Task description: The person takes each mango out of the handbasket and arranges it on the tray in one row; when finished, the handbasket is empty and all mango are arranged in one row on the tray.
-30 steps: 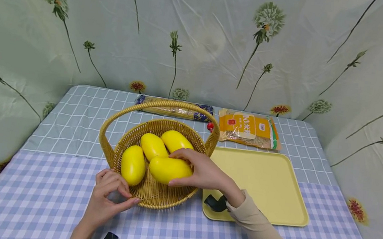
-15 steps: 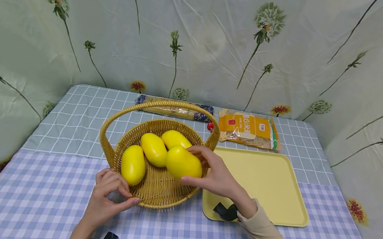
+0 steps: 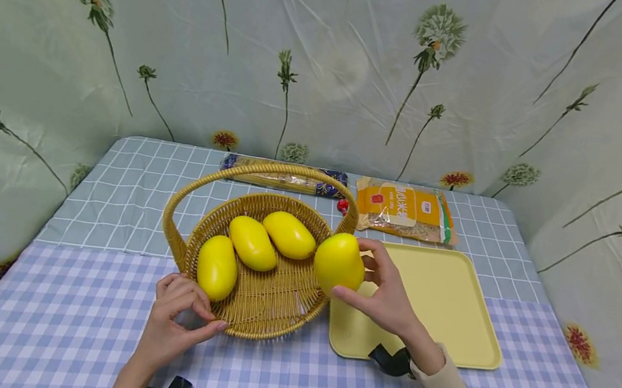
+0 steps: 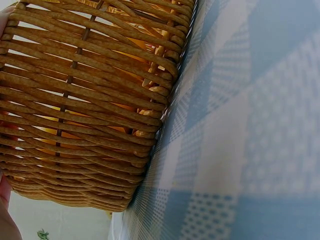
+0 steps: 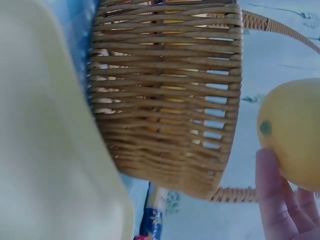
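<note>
A yellow mango (image 3: 339, 264) is held in my right hand (image 3: 384, 289), thumb below and fingers behind it, above the right rim of a wicker basket (image 3: 271, 320). In the right wrist view the same mango (image 5: 295, 130) shows a green spot and is higher than the basket's rim. Three more mangoes lie inside the basket: one at the left (image 3: 216, 268), one in the middle (image 3: 252, 243), one at the back right (image 3: 289, 235). My left hand (image 3: 177, 317) pinches the basket's front-left rim. The left wrist view shows mostly the basket's woven wall (image 4: 75, 100).
A yellow tray (image 3: 448, 317) lies right of the basket, partly under my right forearm. Behind stand a packet of noodles (image 3: 289, 178), an orange bag of grain-like food (image 3: 405, 212) and a small red thing (image 3: 342, 206). The basket's tall handle (image 3: 267, 167) arches over it.
My right hand has lifted the mango from among the others and carried it right, to over the basket's rim. The left hand has stayed on the rim.
</note>
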A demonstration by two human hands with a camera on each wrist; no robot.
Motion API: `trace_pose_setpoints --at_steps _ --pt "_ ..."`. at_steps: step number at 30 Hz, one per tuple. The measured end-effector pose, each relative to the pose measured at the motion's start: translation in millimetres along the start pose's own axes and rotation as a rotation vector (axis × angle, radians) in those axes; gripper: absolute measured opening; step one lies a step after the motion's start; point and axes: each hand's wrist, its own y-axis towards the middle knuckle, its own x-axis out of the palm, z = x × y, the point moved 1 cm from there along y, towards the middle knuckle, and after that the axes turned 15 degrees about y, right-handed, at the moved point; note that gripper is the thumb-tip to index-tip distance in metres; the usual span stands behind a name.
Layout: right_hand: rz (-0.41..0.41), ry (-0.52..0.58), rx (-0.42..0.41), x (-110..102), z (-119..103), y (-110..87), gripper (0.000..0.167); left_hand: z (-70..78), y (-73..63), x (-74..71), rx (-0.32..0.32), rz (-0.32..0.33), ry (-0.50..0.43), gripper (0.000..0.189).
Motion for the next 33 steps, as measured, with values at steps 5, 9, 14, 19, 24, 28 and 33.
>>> trace_pose_setpoints --at_steps 5,9,14,19,24,28,33 --pt "0.073 0.063 -0.002 -11 5 -9.9 0.065 0.0 0.0 0.1 -0.001 0.000 0.000 0.031" --pt "0.109 0.085 0.011 -18 9 -16.6 0.062 0.1 0.3 0.1 -0.001 -0.002 -0.001 0.032" --pt "0.158 0.058 0.056 -23 14 -25.5 0.059 0.0 0.5 -0.4 -0.002 -0.007 -0.001 0.031" --pt "0.194 0.021 0.149 -24 11 -30.3 0.054 0.0 0.2 -0.8 -0.004 -0.007 0.001 0.031" --pt "0.226 -0.041 0.252 -28 19 -35.4 0.053 -0.6 -0.2 -0.3 -0.004 -0.005 0.001 0.032" --pt "0.259 -0.119 0.317 -33 34 -39.0 0.050 -0.5 0.2 -0.1 -0.002 -0.003 0.001 0.032" --pt "0.281 -0.227 0.385 -34 38 -38.5 0.048 -0.5 0.0 -0.3 -0.002 -0.002 0.000 0.032"
